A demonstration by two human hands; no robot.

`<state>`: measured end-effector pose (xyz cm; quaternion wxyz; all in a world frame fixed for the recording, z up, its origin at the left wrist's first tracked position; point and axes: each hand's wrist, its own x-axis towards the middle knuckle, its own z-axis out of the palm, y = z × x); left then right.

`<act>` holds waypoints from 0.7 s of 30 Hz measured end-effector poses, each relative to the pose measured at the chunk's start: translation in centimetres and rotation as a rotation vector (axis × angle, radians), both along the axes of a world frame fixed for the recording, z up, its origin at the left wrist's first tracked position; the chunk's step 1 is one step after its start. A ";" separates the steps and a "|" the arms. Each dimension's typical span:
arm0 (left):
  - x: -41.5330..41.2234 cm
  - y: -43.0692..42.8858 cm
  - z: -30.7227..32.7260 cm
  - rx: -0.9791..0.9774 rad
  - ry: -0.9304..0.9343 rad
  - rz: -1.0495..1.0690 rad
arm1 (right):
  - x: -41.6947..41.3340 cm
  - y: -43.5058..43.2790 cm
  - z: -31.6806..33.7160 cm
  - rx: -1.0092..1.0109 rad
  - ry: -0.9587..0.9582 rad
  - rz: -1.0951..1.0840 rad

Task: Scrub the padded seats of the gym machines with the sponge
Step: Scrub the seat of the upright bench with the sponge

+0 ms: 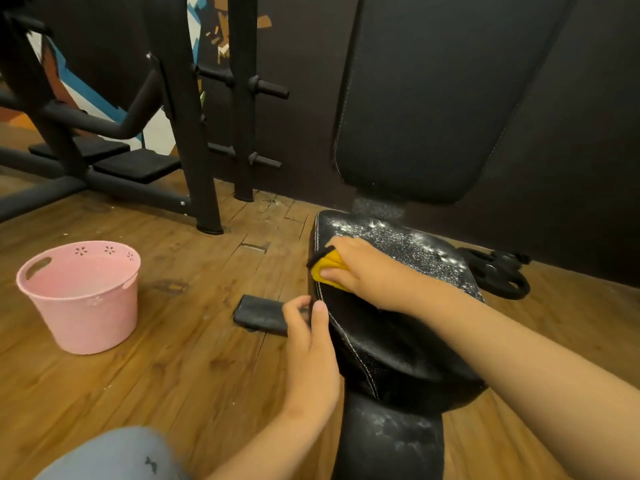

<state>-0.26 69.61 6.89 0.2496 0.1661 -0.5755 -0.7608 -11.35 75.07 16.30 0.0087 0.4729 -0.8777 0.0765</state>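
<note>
the right hand (pixel 360 268) is curling its fingers round a soft yellow sponge (pixel 329 266), pressing it on the glossy black padded seat (pixel 398 348) at its ten o'clock edge. the left hand (pixel 310 344) is bracing at the eight o'clock rim, thumb on the white stitching, fingers bent, seemingly pinching the edge. a round pink plastic bucket (pixel 83 299) is sitting on the wooden floor (pixel 194 358) at nine o'clock.
</note>
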 end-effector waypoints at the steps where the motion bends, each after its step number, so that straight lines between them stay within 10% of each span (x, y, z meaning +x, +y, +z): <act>1: 0.0 0.0 0.1 0.009 -0.006 0.004 | -0.9 -0.9 0.1 -0.005 0.008 -0.025; 21: -5.0 -3.5 0.8 0.389 0.070 -0.135 | -8.1 -5.2 1.0 0.081 0.077 -0.139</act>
